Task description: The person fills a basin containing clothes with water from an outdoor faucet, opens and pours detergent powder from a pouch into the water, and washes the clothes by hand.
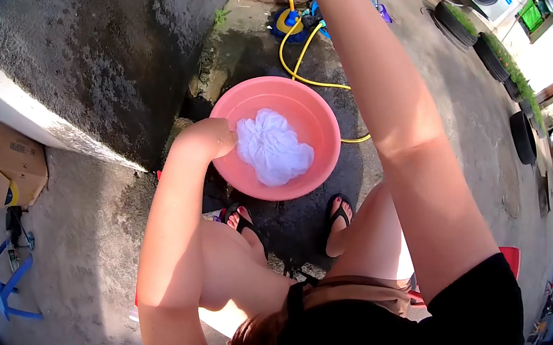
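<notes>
**A:** ok so what are the fingers on the left hand actually doing?

**B:** Honestly can't tell. The back of the hand is blocking the view, so they could be pinching something or just resting. The hand is covering the left rim of the pink basin, and its tips are ending right by the white cloth. Can't make out if they're touching it.

**A:** And the right hand?

**B:** Out of frame. The right arm is pointing off past the top edge, so no clue whether those fingers are spread or closed.

**A:** So what step are we looking at?

**B:** My read: a split-hands bit, the left one minding the basin while the right one is busy elsewhere. The cloth is lying bunched up inside the basin. I'd say any move on it is calling for the left fingers to get well over the rim and find a decent fold.

**A:** Anything in the way?

**B:** Not much imo. Wet ground is showing around the basin, two sandaled feet are flanking its near side, and a yellow hose is curving past the far right. A cardboard box is sitting well off left.
</notes>
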`<state>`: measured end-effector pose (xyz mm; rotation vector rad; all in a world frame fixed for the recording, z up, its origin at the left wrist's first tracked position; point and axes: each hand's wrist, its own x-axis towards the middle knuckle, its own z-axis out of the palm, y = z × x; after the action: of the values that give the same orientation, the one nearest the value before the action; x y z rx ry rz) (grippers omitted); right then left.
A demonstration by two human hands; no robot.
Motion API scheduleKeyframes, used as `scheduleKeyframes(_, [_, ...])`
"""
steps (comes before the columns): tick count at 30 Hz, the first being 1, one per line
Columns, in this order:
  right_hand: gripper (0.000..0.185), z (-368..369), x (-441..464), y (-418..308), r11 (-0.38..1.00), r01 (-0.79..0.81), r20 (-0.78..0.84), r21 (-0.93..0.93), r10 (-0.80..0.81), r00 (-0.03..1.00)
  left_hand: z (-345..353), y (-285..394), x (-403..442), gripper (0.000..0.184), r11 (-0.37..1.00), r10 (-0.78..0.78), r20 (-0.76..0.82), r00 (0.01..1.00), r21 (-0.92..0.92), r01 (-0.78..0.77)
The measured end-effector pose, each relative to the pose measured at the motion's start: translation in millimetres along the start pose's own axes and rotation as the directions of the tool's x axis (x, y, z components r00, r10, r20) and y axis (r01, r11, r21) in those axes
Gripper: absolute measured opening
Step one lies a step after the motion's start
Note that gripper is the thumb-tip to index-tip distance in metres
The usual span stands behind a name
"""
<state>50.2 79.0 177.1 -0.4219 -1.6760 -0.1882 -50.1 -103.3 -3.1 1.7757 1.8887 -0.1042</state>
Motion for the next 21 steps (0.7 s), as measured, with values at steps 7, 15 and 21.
scheduleKeyframes(7, [0.048, -116.7, -403.0, -56.5, 0.931, -0.25, 0.963, -0.264, 0.27, -0.008, 8.7, 3.0, -3.0, 0.033, 0.998, 0.019, 0.043, 0.999, 0.065, -0.022])
scheduleKeyframes(15, [0.04, -162.2, -500.8, -83.9, 0.927, 0.062, 0.923, -0.37, 0.36, 0.133, 36.7, 20.0, 5.5, 0.036, 0.984, 0.057, 0.222, 0.973, 0.155, -0.092])
scheduleKeyframes(21, [0.017, -160.1, -525.6, -63.8, 0.844, -0.066, 0.828, -0.533, 0.536, 0.164, 63.0, 36.4, -6.9, 0.037, 0.991, 0.037, 0.133, 0.99, 0.125, -0.054])
